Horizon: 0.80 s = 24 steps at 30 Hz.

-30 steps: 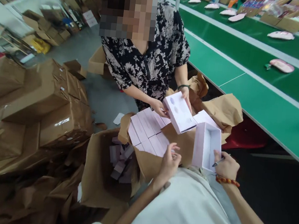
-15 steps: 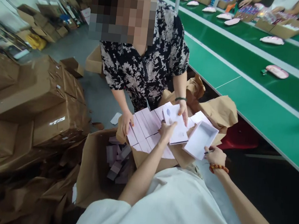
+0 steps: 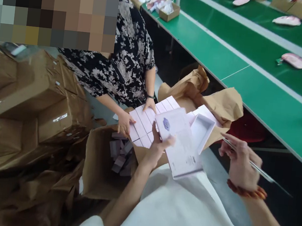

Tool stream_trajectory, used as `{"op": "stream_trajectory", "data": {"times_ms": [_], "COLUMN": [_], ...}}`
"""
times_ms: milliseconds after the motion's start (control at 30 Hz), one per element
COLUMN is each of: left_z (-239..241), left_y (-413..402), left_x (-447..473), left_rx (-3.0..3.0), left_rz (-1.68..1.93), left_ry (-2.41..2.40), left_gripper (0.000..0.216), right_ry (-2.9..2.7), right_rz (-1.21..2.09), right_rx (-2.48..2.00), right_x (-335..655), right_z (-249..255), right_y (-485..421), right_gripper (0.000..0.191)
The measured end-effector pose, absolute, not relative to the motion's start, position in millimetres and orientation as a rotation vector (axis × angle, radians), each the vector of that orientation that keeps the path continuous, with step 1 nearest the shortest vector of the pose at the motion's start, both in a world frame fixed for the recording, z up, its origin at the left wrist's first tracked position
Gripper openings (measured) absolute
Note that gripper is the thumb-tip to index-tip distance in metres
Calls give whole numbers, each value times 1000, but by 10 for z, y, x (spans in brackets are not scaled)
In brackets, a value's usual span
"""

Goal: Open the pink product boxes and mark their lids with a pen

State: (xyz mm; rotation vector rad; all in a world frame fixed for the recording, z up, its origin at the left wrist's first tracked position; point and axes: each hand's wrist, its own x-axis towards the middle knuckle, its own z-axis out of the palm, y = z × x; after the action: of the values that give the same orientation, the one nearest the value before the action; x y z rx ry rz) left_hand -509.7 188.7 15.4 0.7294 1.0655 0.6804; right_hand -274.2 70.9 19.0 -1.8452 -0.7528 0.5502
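The person in the pale shirt [image 3: 184, 210] has a flat white box [image 3: 184, 143] with a blue picture on it in the left hand [image 3: 159, 148]. That hand is closed on the long left edge of the box, with the thumb on top. The box is tilted, and its low end is over the front of the shirt. Most of it sticks out to the right of the hand.

The right hand [image 3: 245, 164] is bent around a thin silver pen [image 3: 260, 171]. One end of the pen points at the boxes, and the other end pokes out behind the hand. The pen does not touch the flat white box. The right hand is near it, off to its right. An orange-brown bead bracelet [image 3: 248, 190] is on that wrist.

Just behind the flat white box there is an open white tray [image 3: 202, 129], tipped on its side. Rows of pale pink-white boxes [image 3: 140, 121] are packed tight next to the left hand. A co-worker in a black flowery top [image 3: 126, 63] has both hands on those rows. Crumpled brown paper [image 3: 223, 104] sticks up at the back, beside the long green table [image 3: 271, 122]. A pink, rounded, flat thing [image 3: 295, 60] lies on the table.
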Motion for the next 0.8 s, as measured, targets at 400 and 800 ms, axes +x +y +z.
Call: {"op": "stream_trajectory", "data": {"times_ms": [400,800], "left_z": [626,728], "left_y": [1124,902], "left_x": [-5169,-5172], "left_rx": [878,953], "left_rz": [348,542], "left_ry": [901,941], "left_gripper": [147,128], "right_ry": [-1123,-1182], "right_rz": [617,553], "right_rx": [-1463,-1472], "right_x": [-3434,-3456], "right_z": [899,1013], "right_y": [508,505], "right_gripper": [31,54]}}
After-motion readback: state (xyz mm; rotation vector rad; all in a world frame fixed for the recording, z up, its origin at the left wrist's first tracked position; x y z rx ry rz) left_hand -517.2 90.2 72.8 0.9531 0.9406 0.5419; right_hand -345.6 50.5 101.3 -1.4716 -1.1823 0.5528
